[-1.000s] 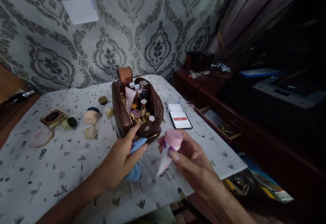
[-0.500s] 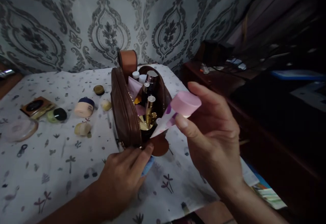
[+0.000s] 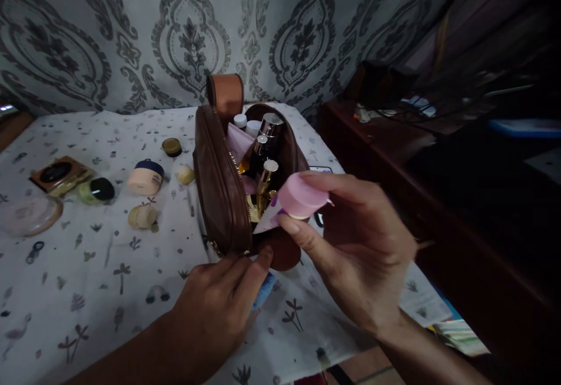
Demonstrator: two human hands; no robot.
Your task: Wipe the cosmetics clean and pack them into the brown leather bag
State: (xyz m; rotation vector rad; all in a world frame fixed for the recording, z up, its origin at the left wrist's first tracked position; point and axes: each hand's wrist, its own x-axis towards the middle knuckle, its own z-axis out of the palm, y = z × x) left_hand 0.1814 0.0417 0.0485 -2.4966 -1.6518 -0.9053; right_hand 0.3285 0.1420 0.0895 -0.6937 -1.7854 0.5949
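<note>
My right hand (image 3: 359,245) is closed round a white tube with a pink cap (image 3: 300,198), whose lower end dips into the open brown toiletry bag (image 3: 219,192). Several bottles and tubes with gold and silver caps stand inside the bag. My left hand (image 3: 219,303) rests at the bag's near end, fingertips touching the leather, with a blue cloth (image 3: 264,290) pinched under its fingers.
On the patterned tablecloth (image 3: 87,268) left of the bag lie a cream jar with a dark lid (image 3: 146,177), a green jar (image 3: 96,190), small round pots (image 3: 141,217), a compact (image 3: 59,173) and a round dish (image 3: 28,215). A dark wooden cabinet (image 3: 394,139) stands to the right.
My right hand has carried the pink-capped tube up from in front of the bag and lowered its end into the bag's opening. My left hand moved to the bag's near end, still with the cloth.
</note>
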